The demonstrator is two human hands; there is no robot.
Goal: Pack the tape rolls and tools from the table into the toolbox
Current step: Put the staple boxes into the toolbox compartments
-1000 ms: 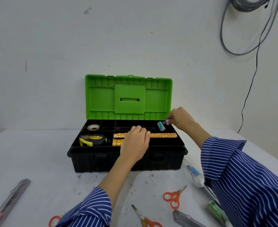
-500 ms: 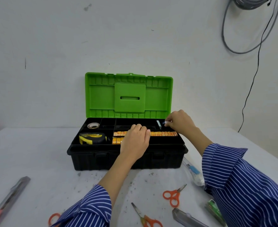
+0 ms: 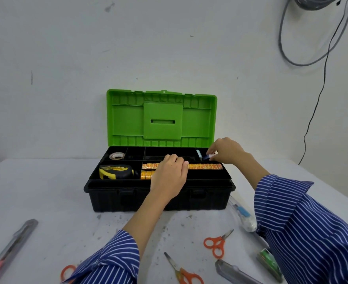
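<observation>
1. The toolbox [image 3: 158,199] stands open on the bench [image 3: 46,201], green lid [image 3: 162,117] upright.
2. The left hand [image 3: 169,177] lies knuckles-up over the orange tape rolls [image 3: 206,166] in the front tray, fingers curled; whether it grips a roll cannot be told.
3. The right hand [image 3: 226,150] pinches a small blue-and-white item [image 3: 208,156] at the tray's back right corner.
4. A tape measure [image 3: 115,171] and a clear tape roll [image 3: 116,155] sit in the left compartments.
5. Scissors [image 3: 217,243] and knives [image 3: 236,272] lie on the bench near the person.
</observation>
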